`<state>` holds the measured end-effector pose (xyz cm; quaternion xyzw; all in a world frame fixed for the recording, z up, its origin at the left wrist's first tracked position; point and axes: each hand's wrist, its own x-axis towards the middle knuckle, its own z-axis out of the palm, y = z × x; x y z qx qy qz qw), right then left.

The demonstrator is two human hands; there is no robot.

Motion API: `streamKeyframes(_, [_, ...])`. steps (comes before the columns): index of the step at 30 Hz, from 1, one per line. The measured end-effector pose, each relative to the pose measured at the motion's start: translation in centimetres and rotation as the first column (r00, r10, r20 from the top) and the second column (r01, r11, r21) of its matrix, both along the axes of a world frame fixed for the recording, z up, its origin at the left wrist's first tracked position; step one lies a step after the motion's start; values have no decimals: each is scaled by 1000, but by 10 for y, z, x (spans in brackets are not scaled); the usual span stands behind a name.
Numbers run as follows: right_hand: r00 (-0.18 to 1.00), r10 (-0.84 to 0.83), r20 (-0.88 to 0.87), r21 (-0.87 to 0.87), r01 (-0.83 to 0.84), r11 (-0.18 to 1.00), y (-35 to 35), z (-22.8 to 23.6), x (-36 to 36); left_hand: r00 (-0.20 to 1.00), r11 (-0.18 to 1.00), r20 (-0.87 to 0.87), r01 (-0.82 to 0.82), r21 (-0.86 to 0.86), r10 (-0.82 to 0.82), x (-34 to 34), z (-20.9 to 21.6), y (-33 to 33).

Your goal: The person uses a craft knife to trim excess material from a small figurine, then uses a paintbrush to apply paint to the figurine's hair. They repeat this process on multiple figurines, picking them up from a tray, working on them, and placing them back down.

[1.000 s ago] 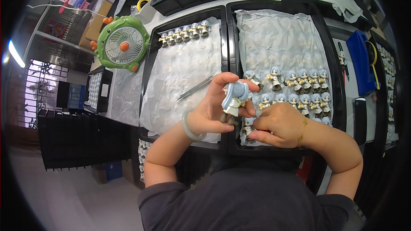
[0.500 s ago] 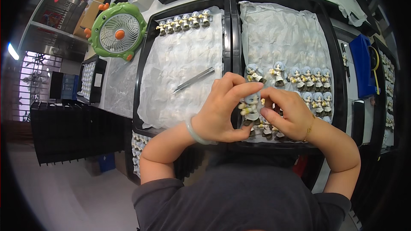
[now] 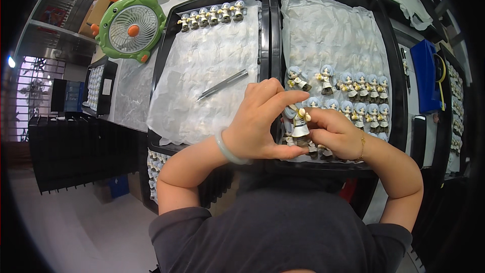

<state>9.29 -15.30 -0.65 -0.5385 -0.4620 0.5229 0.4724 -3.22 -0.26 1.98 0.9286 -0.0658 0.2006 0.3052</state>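
Head view is showing your left hand (image 3: 255, 121) holding a figurine (image 3: 300, 125) lengthwise, its thumb bracing the dark feet and its index finger arching wide to the head. That finger is covering part of the pale-blue hair, and the remaining left fingers are partly hiding behind it. The figurine is hanging above the near left part of the right-hand tray (image 3: 397, 81).

Your right hand (image 3: 336, 134) is closing in from the other side, thumb and forefinger bending narrowly beside the white clothing. Their tips are meeting the figurine's edge, and you cannot tell from here whether they are gripping it or just touching it. This hand is also blocking several figures in the nearest rows, leaving only heads or feet peeking out.

Just beyond your left fingertips, a tilted figurine (image 3: 297, 78) is leaning, with an upright-facing figurine (image 3: 327, 79) lying near it. In the left-hand tray (image 3: 264, 45), tweezers (image 3: 222, 85) are lying slantwise on crumpled white paper (image 3: 212, 53); pale shapes underneath are showing too faintly to make out. Below that tray, more figures (image 3: 155, 172) are sitting partly hidden by its edge and your forearm.
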Motion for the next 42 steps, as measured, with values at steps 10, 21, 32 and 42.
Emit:
streamKeyframes(10, [995, -102, 15, 69, 101, 993, 1, 9, 2, 994, 999, 102, 28, 29, -30, 2, -2, 0])
streamKeyframes(21, [943, -287, 170, 111, 271, 956, 5, 3, 8, 986, 986, 46, -159, -58, 162, 12, -33, 16])
streamKeyframes(32, [876, -198, 440, 290, 70, 954, -1, 21, -1, 871, 798, 49, -468, 380, 488, 125, -62, 199])
streamKeyframes(42, [845, -228, 484, 410, 12, 912, -6, 10, -9, 859, 740, 60, -472, 479, 508, 147, -77, 177])
